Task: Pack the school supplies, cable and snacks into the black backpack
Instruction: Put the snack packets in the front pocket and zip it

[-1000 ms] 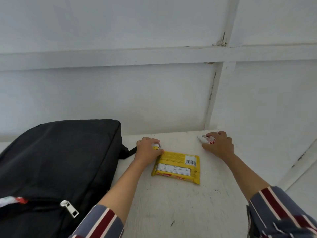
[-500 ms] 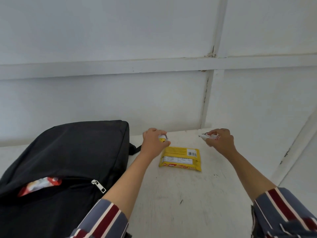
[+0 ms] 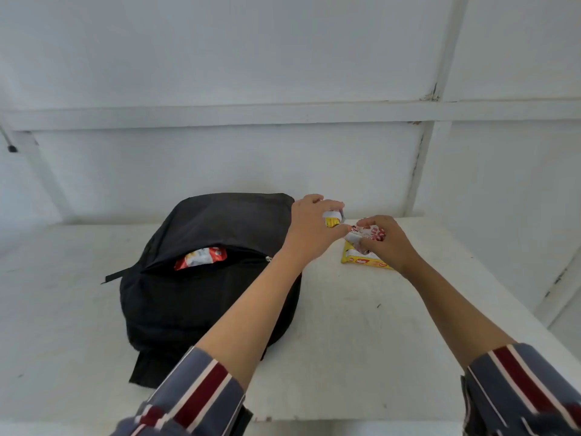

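The black backpack (image 3: 220, 275) lies on the white table (image 3: 345, 357), its zip open, and a red and white snack packet (image 3: 201, 257) shows in the opening. My left hand (image 3: 309, 229) holds a small white and yellow packet (image 3: 333, 218) above the backpack's right edge. My right hand (image 3: 385, 242) grips a red and white snack packet (image 3: 366, 235) just right of it. Under my right hand a yellow snack pack (image 3: 355, 259) lies flat on the table, partly hidden.
A white panelled wall (image 3: 283, 73) stands close behind the table. The table's right edge (image 3: 515, 309) runs diagonally near my right forearm. A small dark clip (image 3: 12, 148) sits on the wall at far left.
Both hands have lifted their packets off the table and drawn together toward the backpack. The view has swung left, so the whole backpack shows.
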